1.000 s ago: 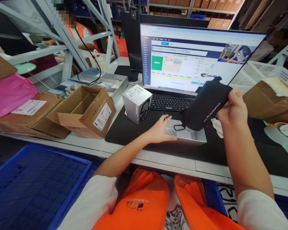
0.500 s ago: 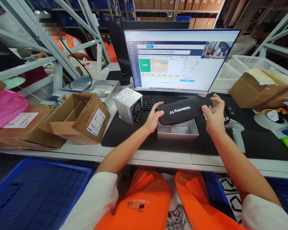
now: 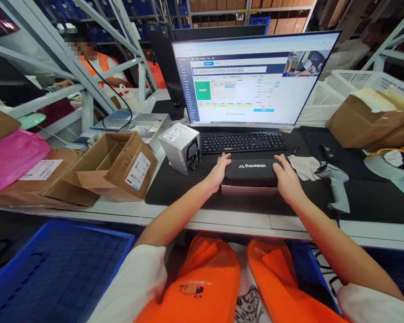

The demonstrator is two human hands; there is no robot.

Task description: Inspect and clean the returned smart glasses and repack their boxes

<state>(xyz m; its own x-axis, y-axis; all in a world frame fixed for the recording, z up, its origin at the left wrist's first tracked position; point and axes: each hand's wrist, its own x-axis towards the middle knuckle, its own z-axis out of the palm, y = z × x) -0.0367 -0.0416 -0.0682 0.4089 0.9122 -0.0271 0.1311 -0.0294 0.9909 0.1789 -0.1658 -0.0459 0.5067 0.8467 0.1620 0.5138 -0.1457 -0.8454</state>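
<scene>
One pouch: a black pouch (image 3: pixel 251 169) with white lettering lies in a shallow silver box (image 3: pixel 249 189) on the black mat (image 3: pixel 175 184), just in front of the keyboard (image 3: pixel 244 141).
Grip: the left hand (image 3: pixel 218 172) clasps the pouch's left end and the right hand (image 3: pixel 286 181) its right end, with fingers curled over the top.
Long axis: left to right, parallel to the counter edge; the lettering reads upright toward the person.
Close by: a grey carton (image 3: pixel 181 147) on the left, a crumpled cloth (image 3: pixel 303 166) and a scanner (image 3: pixel 336 184) on the right — none touching the pouch.
Further out: an open cardboard box (image 3: pixel 117 166), a pink bag (image 3: pixel 10 157), a lit monitor (image 3: pixel 252 80).
Surface: pale counter (image 3: pixel 239 222).
Room: warehouse racking (image 3: pixel 97 89) — a co-worker (image 3: pixel 103 67) in an orange vest sits behind it.
</scene>
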